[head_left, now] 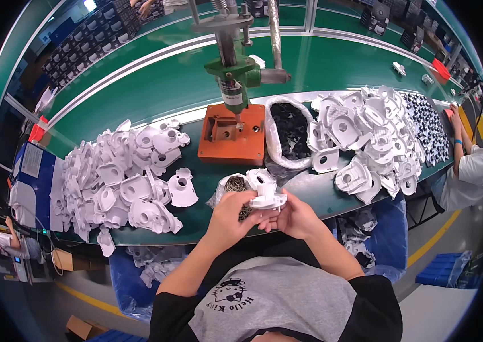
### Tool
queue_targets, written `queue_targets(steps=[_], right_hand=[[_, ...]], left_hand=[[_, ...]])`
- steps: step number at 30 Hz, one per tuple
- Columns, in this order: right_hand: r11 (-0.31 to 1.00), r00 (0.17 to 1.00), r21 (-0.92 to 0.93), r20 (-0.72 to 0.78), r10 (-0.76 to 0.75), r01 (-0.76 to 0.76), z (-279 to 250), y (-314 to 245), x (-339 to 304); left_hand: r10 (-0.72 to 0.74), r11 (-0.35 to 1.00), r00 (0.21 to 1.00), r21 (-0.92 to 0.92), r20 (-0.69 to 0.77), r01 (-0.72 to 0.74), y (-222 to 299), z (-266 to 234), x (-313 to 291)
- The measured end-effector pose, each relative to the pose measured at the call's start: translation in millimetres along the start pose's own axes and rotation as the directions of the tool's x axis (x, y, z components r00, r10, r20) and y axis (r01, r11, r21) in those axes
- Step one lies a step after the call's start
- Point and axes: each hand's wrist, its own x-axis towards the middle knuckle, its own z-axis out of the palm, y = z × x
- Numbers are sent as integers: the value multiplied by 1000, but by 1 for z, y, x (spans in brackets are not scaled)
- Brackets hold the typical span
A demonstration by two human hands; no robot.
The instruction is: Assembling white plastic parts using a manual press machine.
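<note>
Near the table's front edge, I hold a white plastic housing (266, 200) between both hands. My left hand (231, 218) is closed on its left side. My right hand (295, 216) grips its right side, with the fingers curled below. Just beyond it lies another white housing (257, 178). Beside my left hand is a clear bag of small metal pieces (234, 184), partly hidden by that hand. Farther off stands an orange fixture block (231, 149), with the tip of a green press (232, 91) above it.
White housings are heaped on the left (130, 176) and on the right (375, 128). A bag of black parts (290, 131) stands beside the fixture. Rows of small dark parts (428, 131) lie at far right, near another person (469, 165). Blue lined bins (130, 282) are below the table.
</note>
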Motion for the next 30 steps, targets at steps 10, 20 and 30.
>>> queue_targets(steps=[10, 20, 30], right_hand=[[318, 747, -947, -172, -643, 55, 1, -30, 8], [-352, 547, -908, 180, -818, -227, -62, -55, 48], [-234, 636, -926, -10, -772, -298, -61, -65, 47]], left_hand=[[123, 951, 969, 306, -216, -52, -51, -45, 49], [215, 764, 977, 623, 1, -169, -112, -24, 102], [117, 837, 987, 524, 110, -158, -127, -19, 100]])
